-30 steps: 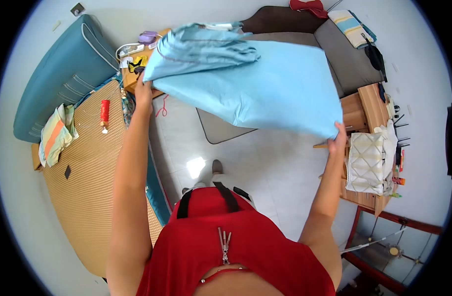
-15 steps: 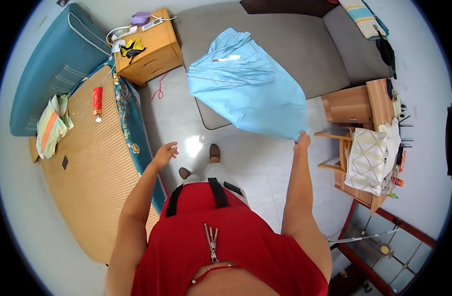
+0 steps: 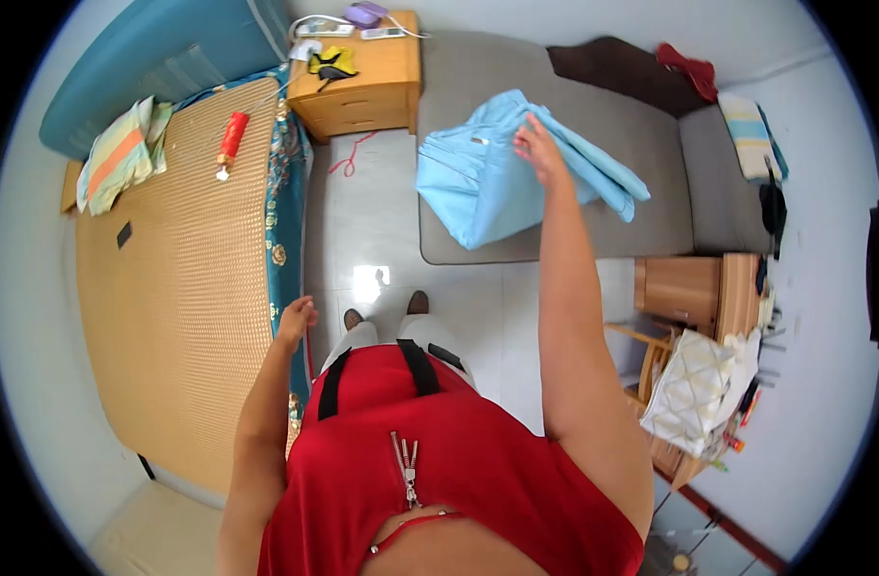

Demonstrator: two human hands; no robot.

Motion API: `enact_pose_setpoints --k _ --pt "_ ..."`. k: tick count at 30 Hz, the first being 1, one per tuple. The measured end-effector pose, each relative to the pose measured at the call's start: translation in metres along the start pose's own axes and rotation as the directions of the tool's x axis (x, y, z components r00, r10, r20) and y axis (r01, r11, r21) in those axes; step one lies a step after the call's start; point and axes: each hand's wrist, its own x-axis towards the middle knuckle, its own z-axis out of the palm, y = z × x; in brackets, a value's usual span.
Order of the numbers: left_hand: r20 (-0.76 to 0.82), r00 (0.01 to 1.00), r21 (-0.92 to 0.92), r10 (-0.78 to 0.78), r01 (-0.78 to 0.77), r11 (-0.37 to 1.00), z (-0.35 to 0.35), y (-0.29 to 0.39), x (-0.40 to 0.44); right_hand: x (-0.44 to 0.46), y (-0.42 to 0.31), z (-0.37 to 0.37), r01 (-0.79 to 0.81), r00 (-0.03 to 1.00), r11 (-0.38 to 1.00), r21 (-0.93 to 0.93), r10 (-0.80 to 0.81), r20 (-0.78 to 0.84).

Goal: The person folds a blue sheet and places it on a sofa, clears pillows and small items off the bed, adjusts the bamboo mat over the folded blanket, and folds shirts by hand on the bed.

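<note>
The light blue cloth (image 3: 497, 182) lies bunched and partly folded over on the grey sofa seat, with a small white label near its upper left part. My right hand (image 3: 540, 152) is over the upper middle of the cloth, its fingers loosely bent and apart; no cloth shows gripped between them. Beside the bed's edge, low on the left, my left hand (image 3: 297, 319) is held away from the cloth, empty, with fingers slightly curled and apart.
At left is the bed with a woven mat (image 3: 180, 288), a red bottle (image 3: 232, 139) and a striped pillow (image 3: 125, 158). A wooden nightstand (image 3: 363, 101) adjoins the sofa (image 3: 631, 125). A chair with a patterned cover (image 3: 691, 389) stands right, by a wooden desk (image 3: 737, 298).
My left hand let go of the cloth and dropped toward the bed. My right hand moved up and left from the cloth's lower right corner and came off it. The cloth is now more bunched on the sofa.
</note>
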Motion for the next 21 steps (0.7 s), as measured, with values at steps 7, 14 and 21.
enact_pose_setpoints --k 7,14,21 --pt "-0.106 0.994 -0.153 -0.012 -0.004 0.988 -0.052 -0.085 -0.017 0.000 0.093 0.182 -0.094 0.852 0.959 -0.269 0.217 0.477" --pt "-0.299 0.936 0.005 -0.188 0.198 0.980 -0.131 -0.142 -0.034 -0.056 0.174 0.309 -0.146 0.685 0.786 -0.600 0.518 0.512" --pt "-0.356 0.931 0.272 -0.080 0.186 0.944 -0.217 -0.173 0.007 -0.007 0.240 0.399 0.050 0.590 0.795 -0.604 0.465 0.660"
